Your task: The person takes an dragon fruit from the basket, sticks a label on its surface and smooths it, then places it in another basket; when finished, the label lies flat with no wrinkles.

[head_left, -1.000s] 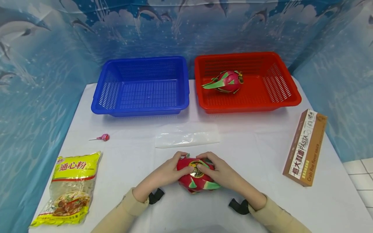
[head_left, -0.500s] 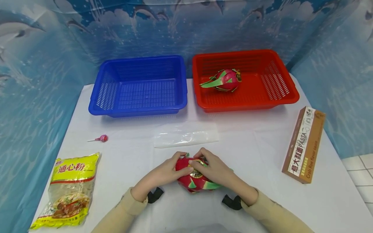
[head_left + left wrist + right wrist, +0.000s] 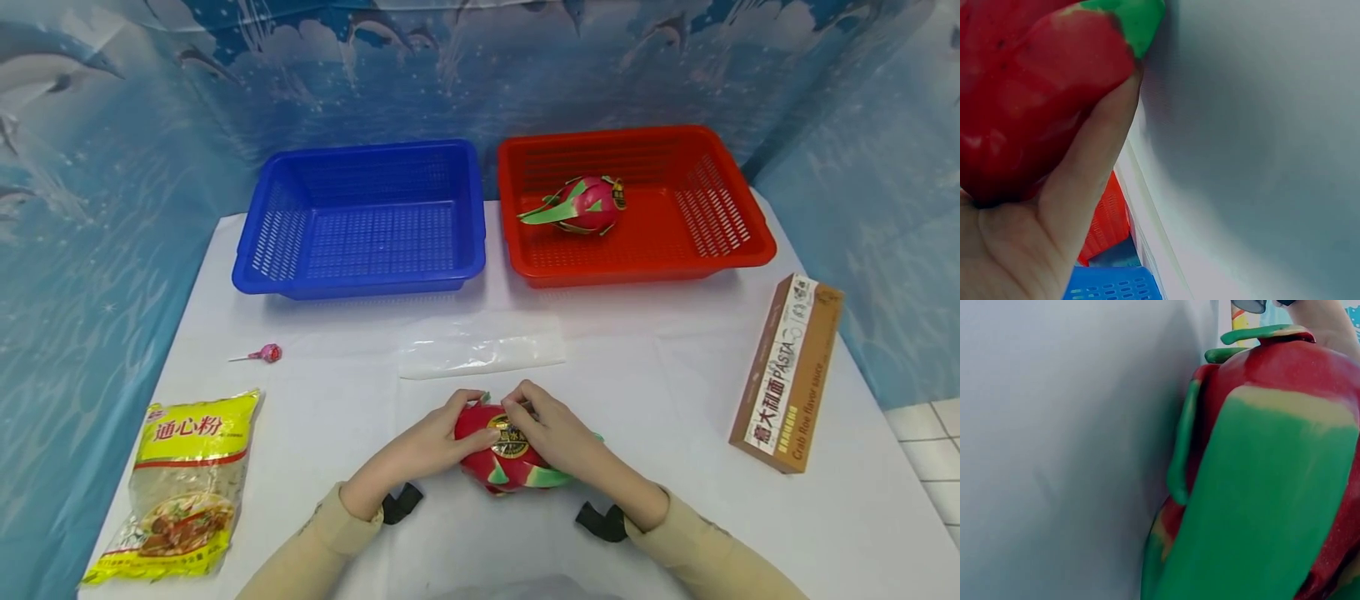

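Note:
A red dragon fruit [image 3: 491,467] with green scales lies on the white table in front of me. My left hand [image 3: 431,442] grips its left side, thumb across the front beside a round gold-and-black sticker [image 3: 512,439]. In the left wrist view the thumb lies along the fruit's red skin [image 3: 1035,106]. My right hand [image 3: 566,433] is over the fruit's right side, fingers bent, thumb and index tips together at the sticker's upper edge. Whether anything is between those tips is hidden. The right wrist view shows a broad green scale [image 3: 1266,481] up close, without right fingers.
A blue basket [image 3: 360,287] and a red basket [image 3: 637,275] stand at the back. Another dragon fruit [image 3: 588,207] lies in the red one. Around the table are a pasta box [image 3: 787,375], a lollipop [image 3: 270,352], a yellow noodle bag [image 3: 180,483] and a clear plastic wrapper [image 3: 480,358].
My right thumb has drawn back off the sticker to meet the index tip above it, leaving more of the sticker showing. My left hand keeps its hold on the dragon fruit.

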`<state>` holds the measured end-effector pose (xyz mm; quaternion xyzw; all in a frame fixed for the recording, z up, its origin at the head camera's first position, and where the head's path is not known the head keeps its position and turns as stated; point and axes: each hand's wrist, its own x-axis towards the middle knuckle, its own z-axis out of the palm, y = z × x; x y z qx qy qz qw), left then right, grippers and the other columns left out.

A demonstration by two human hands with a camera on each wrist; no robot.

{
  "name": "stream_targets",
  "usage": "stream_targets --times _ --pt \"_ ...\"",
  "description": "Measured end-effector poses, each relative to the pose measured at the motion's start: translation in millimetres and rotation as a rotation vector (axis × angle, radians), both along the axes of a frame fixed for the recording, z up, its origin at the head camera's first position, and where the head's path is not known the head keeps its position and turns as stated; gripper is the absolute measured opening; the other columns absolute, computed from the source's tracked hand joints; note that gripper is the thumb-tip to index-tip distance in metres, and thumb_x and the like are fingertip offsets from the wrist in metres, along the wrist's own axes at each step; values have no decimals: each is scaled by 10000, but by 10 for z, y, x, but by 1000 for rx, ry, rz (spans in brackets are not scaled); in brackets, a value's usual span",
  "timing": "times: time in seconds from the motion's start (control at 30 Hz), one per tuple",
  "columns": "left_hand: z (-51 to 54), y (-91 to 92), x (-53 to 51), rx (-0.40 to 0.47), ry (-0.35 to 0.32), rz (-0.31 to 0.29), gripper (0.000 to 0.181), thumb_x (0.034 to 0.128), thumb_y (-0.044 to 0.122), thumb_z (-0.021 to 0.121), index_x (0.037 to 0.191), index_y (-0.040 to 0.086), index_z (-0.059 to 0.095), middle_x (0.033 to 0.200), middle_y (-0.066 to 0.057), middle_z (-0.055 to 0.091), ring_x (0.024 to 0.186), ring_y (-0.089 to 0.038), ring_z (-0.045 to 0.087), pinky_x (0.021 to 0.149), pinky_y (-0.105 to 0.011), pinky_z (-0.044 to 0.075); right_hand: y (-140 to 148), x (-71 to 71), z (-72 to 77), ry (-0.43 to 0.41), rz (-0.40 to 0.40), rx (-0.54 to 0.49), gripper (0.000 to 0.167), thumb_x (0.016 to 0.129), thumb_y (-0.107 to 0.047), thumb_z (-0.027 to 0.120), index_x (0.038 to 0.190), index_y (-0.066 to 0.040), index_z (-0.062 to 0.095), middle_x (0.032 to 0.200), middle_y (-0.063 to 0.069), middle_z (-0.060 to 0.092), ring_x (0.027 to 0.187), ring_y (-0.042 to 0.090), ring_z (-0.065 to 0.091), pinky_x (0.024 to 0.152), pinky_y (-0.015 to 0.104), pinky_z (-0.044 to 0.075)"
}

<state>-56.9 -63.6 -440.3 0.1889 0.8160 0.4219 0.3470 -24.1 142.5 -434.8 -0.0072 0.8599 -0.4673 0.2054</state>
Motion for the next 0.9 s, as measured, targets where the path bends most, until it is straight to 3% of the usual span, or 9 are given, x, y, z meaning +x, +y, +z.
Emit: stream_targets --times 0.23,0.63,0.9 --pt "3 5 8 16 -13 5 779 930 530 587 1479 48 316 1203 -112 612 1030 -197 591 862 -371 550 55 18 -26 53 59 4 271 1036 -373 470 1105 -124 551 938 9 588 840 117 555 657 228 512" --pt "5 33 15 25 -46 44 754 935 492 603 1479 52 322 1189 -107 610 1016 -194 589 847 -363 546 125 1 -26 -103 24 -67 369 1029 -468 416 1227 -197 570 1045 20 602 936 169 564 719 270 528" --pt "3 18 6 17 -44 42 761 931 510 601 1478 59 327 1211 -117 603 1032 -208 585 865 -382 536 127 13 -57 -19 52 -33 350 1002 -452 508 1213 -181 577 1093 19 625 960 153 571 744 261 529"
